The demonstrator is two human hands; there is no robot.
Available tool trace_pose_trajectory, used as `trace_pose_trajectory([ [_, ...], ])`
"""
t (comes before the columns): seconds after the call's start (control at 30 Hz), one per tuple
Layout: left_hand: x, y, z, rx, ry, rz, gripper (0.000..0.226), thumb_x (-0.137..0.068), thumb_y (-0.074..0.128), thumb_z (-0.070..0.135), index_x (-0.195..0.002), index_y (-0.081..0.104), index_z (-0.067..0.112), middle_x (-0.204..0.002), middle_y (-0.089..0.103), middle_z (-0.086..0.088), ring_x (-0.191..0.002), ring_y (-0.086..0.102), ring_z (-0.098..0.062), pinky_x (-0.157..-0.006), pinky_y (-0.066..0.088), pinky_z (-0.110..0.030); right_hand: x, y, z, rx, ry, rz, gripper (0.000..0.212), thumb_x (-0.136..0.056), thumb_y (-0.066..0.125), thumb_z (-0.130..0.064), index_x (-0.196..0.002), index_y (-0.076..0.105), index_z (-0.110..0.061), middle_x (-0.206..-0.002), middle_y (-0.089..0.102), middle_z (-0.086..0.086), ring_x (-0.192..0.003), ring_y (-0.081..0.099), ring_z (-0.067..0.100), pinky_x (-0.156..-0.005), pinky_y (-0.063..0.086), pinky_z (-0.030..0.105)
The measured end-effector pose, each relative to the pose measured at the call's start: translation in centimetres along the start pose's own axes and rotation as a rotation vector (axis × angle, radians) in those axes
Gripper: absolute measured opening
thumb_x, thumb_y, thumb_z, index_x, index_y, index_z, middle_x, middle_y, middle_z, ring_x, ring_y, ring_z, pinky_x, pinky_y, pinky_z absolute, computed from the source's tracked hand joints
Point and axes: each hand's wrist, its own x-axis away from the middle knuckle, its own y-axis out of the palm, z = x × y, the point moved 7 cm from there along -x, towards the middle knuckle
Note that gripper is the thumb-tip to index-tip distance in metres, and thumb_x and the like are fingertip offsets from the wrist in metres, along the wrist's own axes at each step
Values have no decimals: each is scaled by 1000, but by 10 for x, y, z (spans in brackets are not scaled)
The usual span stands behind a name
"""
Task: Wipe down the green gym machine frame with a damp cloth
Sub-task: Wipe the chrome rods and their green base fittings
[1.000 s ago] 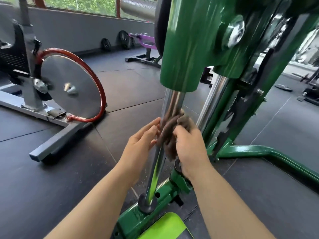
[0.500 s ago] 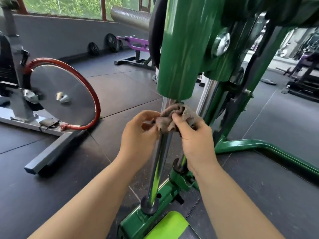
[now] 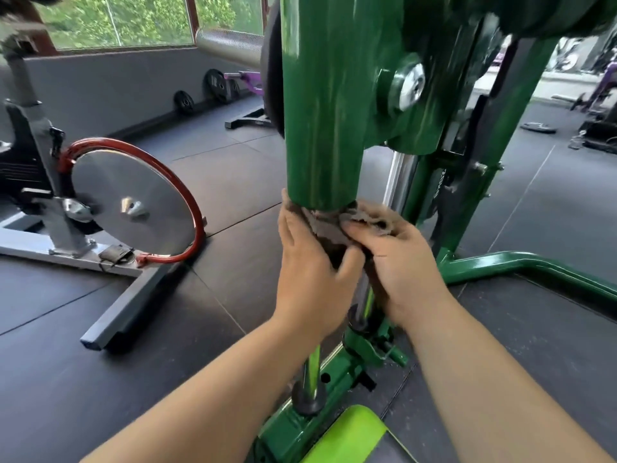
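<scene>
The green machine frame (image 3: 324, 105) fills the upper middle, with a thick green sleeve ending just above my hands. A chrome guide rod (image 3: 312, 372) runs from under that sleeve down to a green base bracket (image 3: 293, 429). A brown-grey cloth (image 3: 370, 217) is wrapped around the rod right at the sleeve's lower rim. My left hand (image 3: 310, 265) grips the cloth and rod from the left. My right hand (image 3: 400, 265) grips the cloth from the right, with a bunch of it sticking out above the fingers.
A spin bike with a silver flywheel and red rim (image 3: 133, 202) stands to the left on the dark rubber floor. Weight plates (image 3: 213, 83) lean against the back wall. The frame's green floor tube (image 3: 534, 265) runs right. A lime-green pad (image 3: 350, 439) sits at the bottom.
Both hands slid the cloth up the chrome rod, from mid-rod to the lower rim of the green sleeve. The view also moved closer to the machine.
</scene>
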Motion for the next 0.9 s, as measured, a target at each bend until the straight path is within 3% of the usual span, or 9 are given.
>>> trace_pose_trajectory([
  [0.1, -14, -8, 5, 91, -11, 83, 64, -72, 77, 41, -123, 42, 25, -117, 59, 5, -103, 60, -4, -86, 52, -23, -10, -16, 4, -123, 139, -63, 27, -79, 62, -9, -105, 69, -5, -92, 75, 8, -80, 72, 17, -69, 58, 27],
  [0.27, -42, -15, 4, 289, -78, 34, 20, -77, 81, 19, -94, 73, 12, -76, 74, -4, -72, 72, -20, -70, 60, -36, -15, -38, 23, -126, 262, -241, 31, -80, 57, -15, -109, 67, -15, -110, 72, -1, -106, 66, 16, -91, 51, 31],
  [0.33, -43, -15, 3, 326, -56, 33, 20, -79, 79, 14, -96, 71, 7, -74, 74, -5, -69, 72, -19, -66, 59, -33, -16, -39, 47, 32, 304, -243, 36, -78, 61, -8, -112, 67, -17, -111, 74, -2, -111, 66, 17, -98, 48, 33],
  [0.4, -35, -14, -6, 322, -43, 73, 15, -77, 79, 17, -90, 71, 11, -76, 73, -5, -69, 70, -18, -65, 60, -36, -11, -29, 68, 192, 294, -306, 38, -85, 60, 6, -113, 66, -19, -109, 74, -3, -106, 68, 12, -93, 50, 26],
  [0.53, -11, -9, -43, 12, -114, 123, 33, -54, 73, 56, -77, 66, 33, -93, 65, 5, -85, 65, -11, -78, 55, -35, -8, -26, 85, 352, 218, -274, 37, -87, 56, 17, -97, 68, -16, -90, 76, -5, -87, 71, 4, -91, 54, 21],
  [0.6, -8, -10, -39, 11, -86, 139, 38, -62, 82, 46, -93, 62, 36, -91, 69, 9, -85, 67, -7, -81, 57, -33, -6, -27, 87, 383, 203, -313, 39, -85, 55, 20, -102, 69, -12, -95, 76, -1, -90, 70, 6, -92, 53, 20],
  [0.7, -17, -20, -5, 114, -3, 313, 54, -70, 87, 26, -108, 49, 30, -90, 66, 15, -79, 63, 7, -73, 51, -12, 1, -26, 88, 346, 246, -351, 50, -87, 51, 20, -127, 61, -8, -120, 71, 6, -112, 66, 15, -97, 51, 22],
  [0.8, -15, -20, 7, 154, 25, 441, 37, -75, 82, 32, -100, 57, 24, -87, 64, 14, -76, 61, 3, -73, 52, -21, 2, -23, 85, 336, 244, -355, 53, -89, 52, 17, -130, 58, -16, -124, 69, 2, -118, 62, 16, -101, 49, 26],
  [0.9, -12, -7, -1, 177, 28, 404, 30, -77, 73, 45, -99, 59, 32, -99, 57, 19, -89, 58, 0, -82, 52, -31, 6, -24, 91, 303, 229, -351, 50, -91, 54, 13, -132, 58, -14, -123, 70, -1, -119, 62, 13, -105, 48, 32],
])
